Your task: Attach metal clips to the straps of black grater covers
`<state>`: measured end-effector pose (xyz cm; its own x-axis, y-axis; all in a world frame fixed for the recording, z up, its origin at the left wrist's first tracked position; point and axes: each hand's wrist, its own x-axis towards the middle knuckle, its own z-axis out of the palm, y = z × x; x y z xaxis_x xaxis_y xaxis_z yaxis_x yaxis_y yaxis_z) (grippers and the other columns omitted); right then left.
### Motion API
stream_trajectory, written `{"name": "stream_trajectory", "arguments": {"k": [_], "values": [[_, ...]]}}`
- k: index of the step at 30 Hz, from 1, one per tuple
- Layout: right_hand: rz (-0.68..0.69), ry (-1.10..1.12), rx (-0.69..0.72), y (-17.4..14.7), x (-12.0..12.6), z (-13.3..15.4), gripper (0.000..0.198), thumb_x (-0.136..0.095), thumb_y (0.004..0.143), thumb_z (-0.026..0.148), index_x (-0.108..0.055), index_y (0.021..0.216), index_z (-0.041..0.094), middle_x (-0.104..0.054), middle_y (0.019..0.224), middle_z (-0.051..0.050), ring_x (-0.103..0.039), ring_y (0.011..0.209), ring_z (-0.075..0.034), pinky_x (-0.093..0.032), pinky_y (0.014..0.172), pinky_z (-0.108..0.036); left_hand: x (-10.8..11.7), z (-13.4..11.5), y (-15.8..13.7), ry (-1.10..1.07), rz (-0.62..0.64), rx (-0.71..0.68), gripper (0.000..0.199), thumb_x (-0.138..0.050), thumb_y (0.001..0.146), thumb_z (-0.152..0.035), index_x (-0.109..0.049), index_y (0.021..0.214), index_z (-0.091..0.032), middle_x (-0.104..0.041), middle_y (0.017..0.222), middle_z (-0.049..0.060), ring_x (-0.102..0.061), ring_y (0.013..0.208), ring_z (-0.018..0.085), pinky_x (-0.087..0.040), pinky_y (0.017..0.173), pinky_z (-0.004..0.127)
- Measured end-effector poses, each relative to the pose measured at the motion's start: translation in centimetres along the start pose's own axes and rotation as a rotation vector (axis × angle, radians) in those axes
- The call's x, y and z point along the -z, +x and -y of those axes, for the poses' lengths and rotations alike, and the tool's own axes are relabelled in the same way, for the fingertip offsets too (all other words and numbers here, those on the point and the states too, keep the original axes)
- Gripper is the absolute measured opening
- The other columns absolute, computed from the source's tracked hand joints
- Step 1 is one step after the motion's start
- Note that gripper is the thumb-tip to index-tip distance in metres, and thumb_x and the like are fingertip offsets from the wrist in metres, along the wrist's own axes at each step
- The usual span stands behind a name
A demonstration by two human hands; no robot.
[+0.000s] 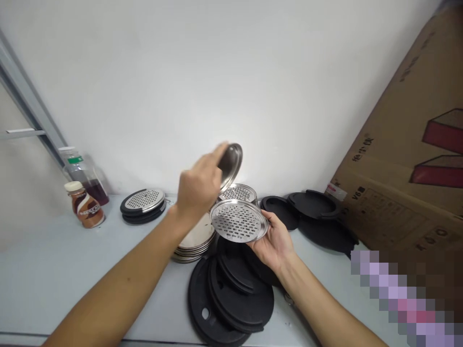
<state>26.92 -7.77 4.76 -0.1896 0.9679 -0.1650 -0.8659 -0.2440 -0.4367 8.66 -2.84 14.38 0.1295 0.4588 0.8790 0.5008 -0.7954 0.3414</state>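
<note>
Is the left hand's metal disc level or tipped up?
Tipped up: the metal disc is held steeply in the left hand, showing as a narrow, slanted oval.

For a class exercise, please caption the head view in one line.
Left hand holding a tilted metal disc, right hand holding a round grater, with black discs on the table.

On the worktop (pixel 43 284), two bottles (pixel 86 205) stand well left of the left hand (pixel 200 185), a grater stack (pixel 143 200) between. Below that hand lies a disc pile (pixel 197 238); round bases (pixel 246 306) spread nearside of the right hand (pixel 277 243), others (pixel 314 204) right, beside a carton (pixel 390 193).
</note>
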Motion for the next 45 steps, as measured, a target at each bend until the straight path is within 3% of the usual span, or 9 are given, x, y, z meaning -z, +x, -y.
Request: {"name": "stream_trajectory", "arguments": {"k": [3,6,11,16,21,30,35,40,45], "values": [[-0.032,0.019,0.082,-0.1,-0.3,1.0,0.025,-0.047,0.087,0.019,-0.069,0.097,0.011,-0.077,0.087,-0.008,-0.073,0.085,-0.024,-0.060,0.083,-0.040,2.3,3.4,0.6,0.080,-0.136,0.238,0.048,-0.048,0.085,-0.010,-0.063,0.130,-0.022,-0.067,0.128,0.004,-0.060,0.120,0.026,-0.042,0.109,0.041],[-0.061,0.036,0.223,-0.2,-0.2,2.6,0.023,-0.050,0.086,0.016,-0.070,0.097,0.014,-0.078,0.088,-0.006,-0.073,0.082,-0.022,-0.061,0.083,-0.039,4.2,7.0,-1.6,0.192,0.136,0.564,0.044,-0.048,0.082,-0.013,-0.070,0.119,-0.019,-0.070,0.123,0.007,-0.063,0.115,0.028,-0.047,0.102,0.043],[-0.077,0.022,0.385,0.3,0.5,4.4,0.022,-0.053,0.084,0.015,-0.071,0.096,0.017,-0.078,0.086,-0.004,-0.073,0.085,-0.024,-0.060,0.086,-0.041,4.3,9.5,-7.1,0.263,0.319,0.602,0.036,-0.049,0.080,-0.015,-0.077,0.103,-0.020,-0.076,0.106,0.008,-0.069,0.102,0.029,-0.052,0.093,0.043],[-0.140,-0.050,0.360,0.9,0.5,3.4,0.022,-0.051,0.085,0.014,-0.071,0.092,0.016,-0.077,0.084,-0.005,-0.073,0.089,-0.024,-0.061,0.085,-0.040,3.2,9.5,-8.5,0.359,0.325,0.511,0.033,-0.056,0.082,-0.022,-0.074,0.109,-0.019,-0.071,0.109,0.013,-0.061,0.110,0.034,-0.042,0.102,0.050],[-0.085,-0.124,0.309,0.6,-0.2,1.3,0.021,-0.052,0.087,0.021,-0.072,0.092,0.015,-0.077,0.086,-0.005,-0.073,0.091,-0.024,-0.061,0.081,-0.038,2.5,4.6,-7.5,0.320,0.261,0.117,0.037,-0.062,0.088,-0.037,-0.066,0.121,-0.023,-0.061,0.121,0.012,-0.054,0.118,0.031,-0.039,0.106,0.049],[-0.048,-0.164,0.273,0.3,0.0,0.1,0.019,-0.062,0.086,0.024,-0.072,0.097,0.011,-0.077,0.091,-0.009,-0.073,0.086,-0.022,-0.061,0.078,-0.033,2.0,-0.3,-6.2,0.109,0.789,-0.200,0.047,-0.075,0.081,-0.028,-0.062,0.126,-0.028,-0.063,0.128,0.008,-0.059,0.115,0.028,-0.049,0.098,0.046],[-0.097,-0.247,0.221,0.5,0.4,-0.1,0.015,-0.063,0.087,0.022,-0.072,0.091,0.011,-0.077,0.084,-0.008,-0.072,0.067,-0.017,-0.062,0.066,-0.028,3.7,1.3,-4.7,-0.100,0.622,0.061,0.023,-0.069,0.085,-0.034,-0.074,0.106,-0.028,-0.075,0.103,0.003,-0.069,0.091,0.021,-0.056,0.081,0.032],[-0.241,-0.334,0.281,1.8,0.9,1.5,0.015,-0.068,0.080,0.015,-0.072,0.094,0.012,-0.076,0.080,-0.008,-0.072,0.066,-0.018,-0.061,0.062,-0.025,3.2,7.1,-2.5,-0.267,0.184,0.736,0.031,-0.068,0.082,-0.045,-0.075,0.092,-0.016,-0.075,0.090,0.006,-0.068,0.080,0.020,-0.054,0.063,0.025],[-0.252,-0.684,0.487,6.0,0.7,5.1,0.030,-0.064,0.078,0.019,-0.069,0.108,0.015,-0.076,0.084,-0.008,-0.070,0.066,-0.017,-0.057,0.058,-0.025,0.8,14.1,-1.9,-0.201,0.178,0.922,0.029,-0.058,0.094,-0.036,-0.066,0.104,-0.010,-0.070,0.098,0.009,-0.068,0.082,0.017,-0.057,0.072,0.032]]}}
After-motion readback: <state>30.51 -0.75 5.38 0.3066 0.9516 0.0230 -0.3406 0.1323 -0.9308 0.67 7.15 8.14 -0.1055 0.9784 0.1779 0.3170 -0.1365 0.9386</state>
